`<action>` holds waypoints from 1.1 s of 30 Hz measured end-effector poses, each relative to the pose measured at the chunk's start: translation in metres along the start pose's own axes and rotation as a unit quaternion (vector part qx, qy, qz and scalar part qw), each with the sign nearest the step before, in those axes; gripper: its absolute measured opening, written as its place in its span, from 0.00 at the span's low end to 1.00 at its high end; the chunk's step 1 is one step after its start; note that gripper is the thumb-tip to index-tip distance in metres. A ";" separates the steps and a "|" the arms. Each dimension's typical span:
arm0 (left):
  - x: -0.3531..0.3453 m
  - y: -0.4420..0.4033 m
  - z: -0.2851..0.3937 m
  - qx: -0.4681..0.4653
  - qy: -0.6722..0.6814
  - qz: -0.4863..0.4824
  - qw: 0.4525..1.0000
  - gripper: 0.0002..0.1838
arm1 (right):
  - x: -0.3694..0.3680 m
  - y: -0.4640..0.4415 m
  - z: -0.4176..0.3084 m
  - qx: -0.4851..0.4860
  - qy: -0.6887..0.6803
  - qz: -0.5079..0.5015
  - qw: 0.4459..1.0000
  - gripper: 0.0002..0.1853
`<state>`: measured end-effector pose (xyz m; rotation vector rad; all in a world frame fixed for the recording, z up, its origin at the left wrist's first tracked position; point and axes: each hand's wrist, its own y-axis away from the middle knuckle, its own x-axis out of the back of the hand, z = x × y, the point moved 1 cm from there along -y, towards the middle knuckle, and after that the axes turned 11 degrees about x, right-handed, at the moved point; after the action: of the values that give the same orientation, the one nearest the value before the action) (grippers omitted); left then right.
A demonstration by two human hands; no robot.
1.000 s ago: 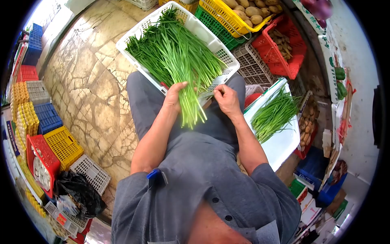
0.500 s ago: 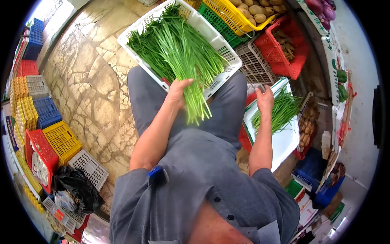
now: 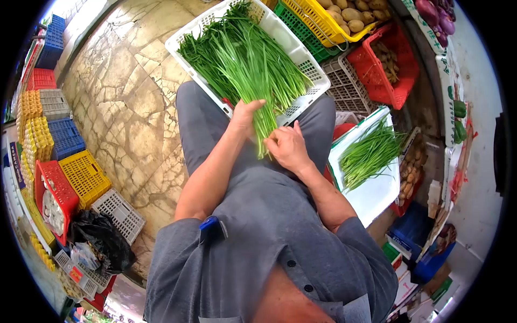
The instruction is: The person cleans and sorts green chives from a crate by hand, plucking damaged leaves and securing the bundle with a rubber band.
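A white basket (image 3: 295,36) of long green garlic chives (image 3: 280,72) rests across my knees. My left hand (image 3: 247,117) is wrapped round a bunch of chives (image 3: 263,116), whose leafy ends lie over the others in the basket. Pale stem ends hang below that grip, over my lap. At these ends my right hand (image 3: 290,148) is closed, its fingertips pinching the stems; exactly which stalks they hold is partly hidden. To the right, loose chives (image 3: 369,156) lie in a white tray (image 3: 371,202).
Yellow potato crate (image 3: 315,24), green crate (image 3: 299,35) and red basket (image 3: 401,89) stand ahead and to the right. Stacked crates, egg trays (image 3: 39,140) and a black plastic bag (image 3: 105,242) line the left side. Cracked stone floor (image 3: 124,107) lies between.
My right hand has moved left from beside the white tray to the stem ends of the bunch. My left hand keeps its hold. The whole view has shifted slightly.
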<state>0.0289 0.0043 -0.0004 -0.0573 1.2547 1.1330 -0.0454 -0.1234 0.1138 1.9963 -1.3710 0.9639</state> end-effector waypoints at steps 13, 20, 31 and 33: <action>0.005 -0.004 -0.004 0.017 0.037 -0.042 0.998 0.24 | 0.061 0.035 0.054 -0.142 -0.331 0.136 0.923 0.06; 0.004 -0.006 -0.005 0.022 0.042 -0.012 0.999 0.24 | 0.123 0.097 0.164 -0.172 -0.226 0.361 0.888 0.08; 0.005 -0.012 -0.009 0.007 -0.008 0.052 0.999 0.22 | 0.021 0.032 0.067 0.006 -0.078 0.182 0.980 0.09; 0.010 -0.016 -0.012 -0.009 -0.011 0.026 1.000 0.22 | -0.004 0.010 0.029 0.041 -0.005 0.092 0.995 0.08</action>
<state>0.0298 -0.0047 -0.0209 -0.0263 1.2319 1.1866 -0.0484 -0.1465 0.0931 1.9620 -1.5666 1.1084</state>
